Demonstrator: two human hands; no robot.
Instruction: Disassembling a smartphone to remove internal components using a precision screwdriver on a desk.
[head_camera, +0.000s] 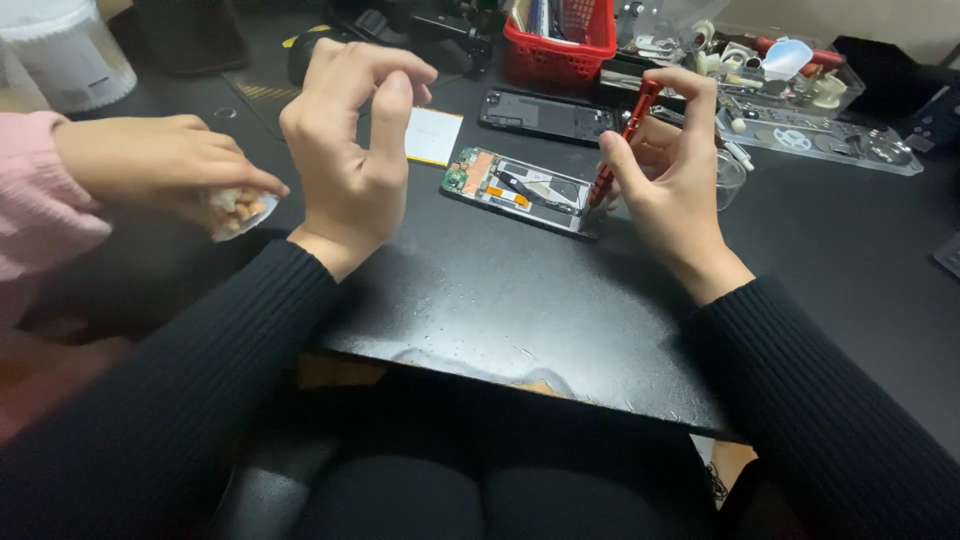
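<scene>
An opened phone (520, 190) lies on the black mat (500, 300), its circuit board and inner parts exposed. My right hand (665, 180) holds a red screwdriver (622, 140) upright, its tip down at the phone's right end. My left hand (355, 140) hovers raised to the left of the phone, fingers curled and apart, holding nothing. A white rectangular part (435, 135) lies just behind my left hand. A black phone back cover (545, 115) rests farther back.
Another person's hand (160, 165) in a pink sleeve reaches in from the left, holding a small packet of snacks (238, 210). A red basket (560, 45) and a clear tray of tools and parts (800, 100) stand at the back. A white container (65, 50) sits far left.
</scene>
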